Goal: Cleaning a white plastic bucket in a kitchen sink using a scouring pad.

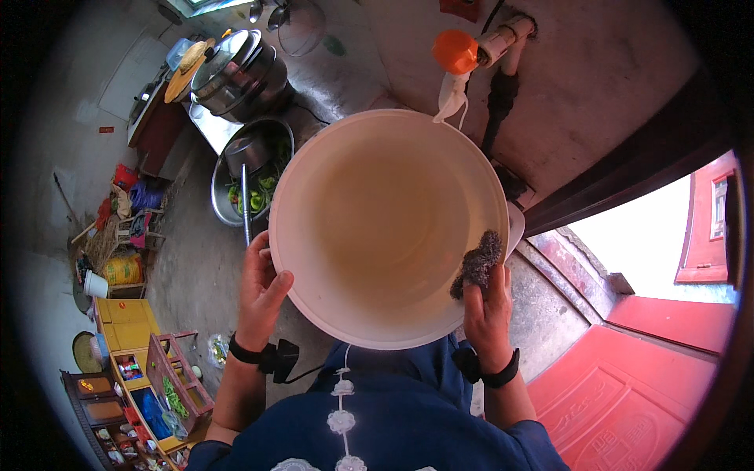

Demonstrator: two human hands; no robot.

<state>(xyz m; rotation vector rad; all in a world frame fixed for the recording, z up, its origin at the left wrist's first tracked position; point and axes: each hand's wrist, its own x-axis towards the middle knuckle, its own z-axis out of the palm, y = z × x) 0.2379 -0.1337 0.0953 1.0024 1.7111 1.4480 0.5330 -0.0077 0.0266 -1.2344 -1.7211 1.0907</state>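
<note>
A large round white plastic bucket point(353, 335) with murky brownish water point(394, 218) stands right before me. At its left side my left hand point(263, 288) grips the rim, thumb on top and fingers around the outside. On the opposite side my right hand point(490, 312) holds a dark wire scouring pad point(478, 265) against the inner wall near the rim. The bucket hides some of that hand's fingers. A stainless steel basin point(221, 200) is close beyond my left hand. It contains green peppers point(257, 200) and a metal dipper point(244, 154) whose handle hangs over the edge.
Stacked steamer pots point(235, 76) stand at the back left. A pipe with an orange cap point(456, 51) juts from the wall. On the left are a yellow cabinet point(126, 324) and a wooden rack point(177, 377) holding green vegetables. A red door point(624, 400) and doorway lie right.
</note>
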